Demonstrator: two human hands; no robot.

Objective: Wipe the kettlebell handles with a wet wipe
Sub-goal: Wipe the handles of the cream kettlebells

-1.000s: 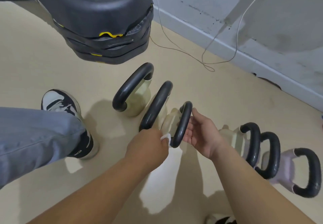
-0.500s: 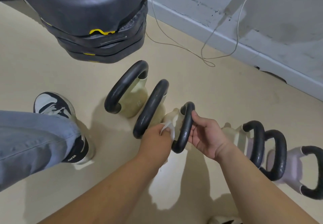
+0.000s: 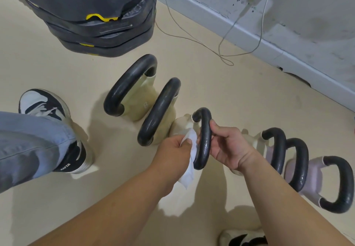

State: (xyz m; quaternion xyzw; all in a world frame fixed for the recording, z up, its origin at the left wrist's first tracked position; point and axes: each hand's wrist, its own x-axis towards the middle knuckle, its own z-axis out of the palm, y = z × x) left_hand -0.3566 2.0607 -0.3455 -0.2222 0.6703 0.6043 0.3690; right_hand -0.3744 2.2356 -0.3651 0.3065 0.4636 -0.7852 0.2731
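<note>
Several kettlebells with black handles stand in a row on the beige floor. My right hand [image 3: 228, 148] grips the handle of the middle cream kettlebell [image 3: 203, 138] from its right side. My left hand [image 3: 172, 153] pinches a white wet wipe [image 3: 190, 161] just left of that handle, and the wipe hangs down from my fingers. Two larger cream kettlebells [image 3: 132, 84] [image 3: 159, 111] stand to the left. Three more kettlebells [image 3: 278, 149] [image 3: 299, 163] [image 3: 340, 184] stand to the right, the last two with lilac bodies.
A stack of black step platforms [image 3: 96, 15] sits at the top left. A thin white cable [image 3: 222, 53] trails over the floor by the grey baseboard [image 3: 269, 48]. My left shoe [image 3: 51, 115] and jeans leg are at the left, my other shoe [image 3: 242, 238] at the bottom.
My left hand has slid the wipe up from the lower end of the middle handle and off its left side; the wipe now hangs unfolded. My right hand keeps hold of the handle.
</note>
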